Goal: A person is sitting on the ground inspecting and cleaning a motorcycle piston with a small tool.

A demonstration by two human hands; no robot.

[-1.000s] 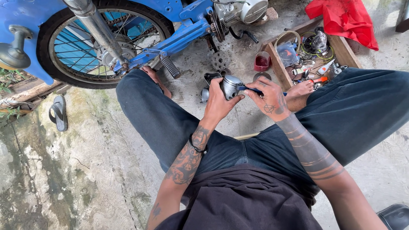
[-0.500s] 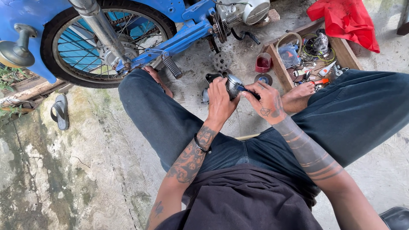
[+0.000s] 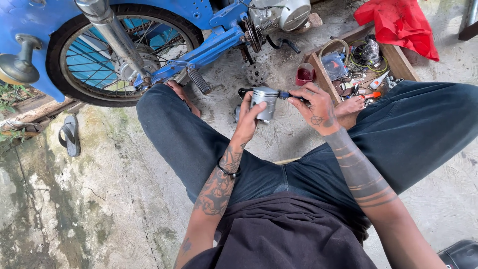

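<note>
2 hands up front, between knees. Left hand (image 3: 247, 122) grips silver piston (image 3: 264, 101), upright, above concrete floor (image 3: 124, 199). Right hand (image 3: 318, 107) pinches dark slim tool (image 3: 291, 96), tip at piston's side. Blue motorbike (image 3: 209, 45) engine stands open; wooden parts tray (image 3: 323, 74) beside right foot. Piston off bike, refit not yet done, by my judgement.

Blue motorbike (image 3: 209, 45) with spoked wheel (image 3: 119, 55), wooden tray (image 3: 398, 62) of small parts, red cloth (image 3: 398, 22), red cup (image 3: 304, 74), sandal (image 3: 69, 134), stained concrete floor (image 3: 89, 209)
</note>
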